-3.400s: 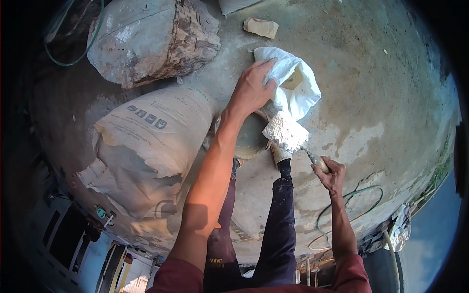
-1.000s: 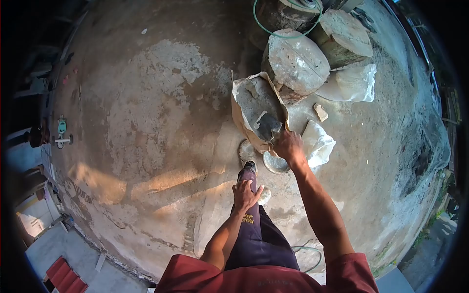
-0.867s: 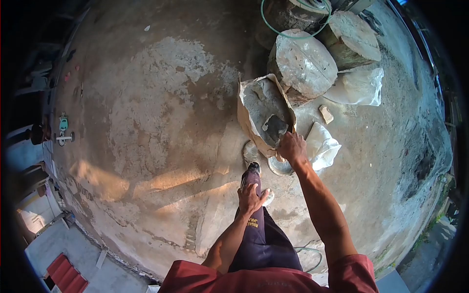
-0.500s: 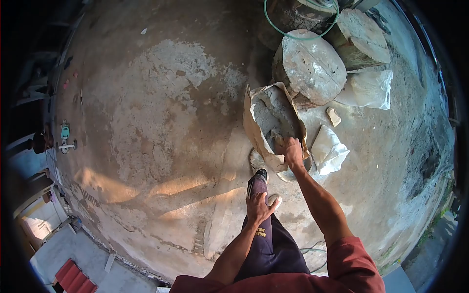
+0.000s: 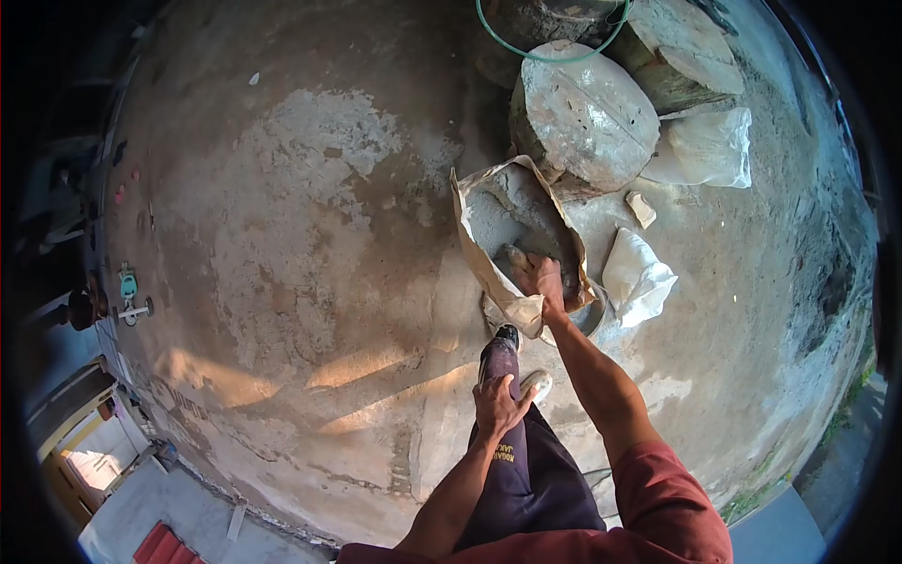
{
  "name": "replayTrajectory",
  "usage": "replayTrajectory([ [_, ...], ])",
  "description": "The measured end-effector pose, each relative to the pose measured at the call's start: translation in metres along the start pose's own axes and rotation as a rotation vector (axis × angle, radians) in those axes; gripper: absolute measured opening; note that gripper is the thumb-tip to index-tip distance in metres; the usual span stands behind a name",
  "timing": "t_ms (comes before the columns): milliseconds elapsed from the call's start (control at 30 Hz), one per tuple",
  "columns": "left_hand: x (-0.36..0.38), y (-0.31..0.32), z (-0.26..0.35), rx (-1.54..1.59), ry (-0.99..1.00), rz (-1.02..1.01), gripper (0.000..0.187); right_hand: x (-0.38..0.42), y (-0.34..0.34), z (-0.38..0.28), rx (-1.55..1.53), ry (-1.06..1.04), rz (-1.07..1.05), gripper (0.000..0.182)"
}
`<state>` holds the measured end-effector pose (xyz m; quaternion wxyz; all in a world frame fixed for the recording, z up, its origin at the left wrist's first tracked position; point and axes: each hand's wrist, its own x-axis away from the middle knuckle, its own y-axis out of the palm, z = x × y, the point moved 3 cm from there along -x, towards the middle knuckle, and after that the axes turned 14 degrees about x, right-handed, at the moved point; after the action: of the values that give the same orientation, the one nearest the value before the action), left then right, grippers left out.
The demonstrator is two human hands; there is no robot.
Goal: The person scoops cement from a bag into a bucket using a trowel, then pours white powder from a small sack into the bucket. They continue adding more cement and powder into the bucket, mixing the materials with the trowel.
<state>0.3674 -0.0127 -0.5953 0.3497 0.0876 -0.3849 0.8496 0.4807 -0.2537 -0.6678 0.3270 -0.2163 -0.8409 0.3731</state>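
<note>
An open brown paper sack [image 5: 479, 246] of grey powder [image 5: 495, 224] stands in front of the feet. Inside its near end is my right hand [image 5: 543, 280], its fingers wrapped round a scoop-like object [image 5: 513, 262], dusty and partly hidden. My left hand [image 5: 501, 404] rests on the knee of the dark trousers [image 5: 512, 456], fingers spread and holding nothing. A round pan [image 5: 590, 316] shows partly behind the sack, near the right forearm.
Wood stumps [image 5: 590, 117] stand beyond the sack, with a green hose [image 5: 507, 45] over them. White bags [image 5: 637, 278] and a small tan piece [image 5: 642, 210] lie to the right. A small scooter [image 5: 129, 293] is far left.
My right hand has moved left and slightly up, deeper into the sack. My left hand stays on the knee. The view has shifted a little.
</note>
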Motion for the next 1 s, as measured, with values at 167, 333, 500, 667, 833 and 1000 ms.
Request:
replayTrajectory([
  [167, 0.004, 0.004, -0.002, -0.003, 0.016, 0.006, 0.061, 0.014, -0.027, -0.011, -0.079, 0.002, -0.02, 0.029],
  [333, 0.011, 0.008, -0.009, -0.019, 0.033, 0.007, 0.061, 0.028, -0.049, -0.015, -0.103, -0.042, -0.019, 0.028],
  [500, 0.018, 0.012, -0.011, -0.047, 0.043, 0.004, 0.061, 0.044, -0.076, -0.019, -0.076, -0.072, -0.01, 0.031],
  [667, 0.022, 0.012, -0.011, -0.044, 0.047, 0.008, 0.062, 0.059, -0.098, -0.016, -0.132, -0.101, 0.045, 0.029],
  [833, 0.026, 0.014, -0.008, -0.045, 0.066, 0.026, 0.061, 0.072, -0.122, -0.011, -0.096, -0.131, 0.079, 0.027],
  [1000, 0.033, 0.021, -0.004, -0.058, 0.041, 0.018, 0.061, 0.085, -0.139, -0.01, -0.145, -0.19, 0.146, 0.029],
])
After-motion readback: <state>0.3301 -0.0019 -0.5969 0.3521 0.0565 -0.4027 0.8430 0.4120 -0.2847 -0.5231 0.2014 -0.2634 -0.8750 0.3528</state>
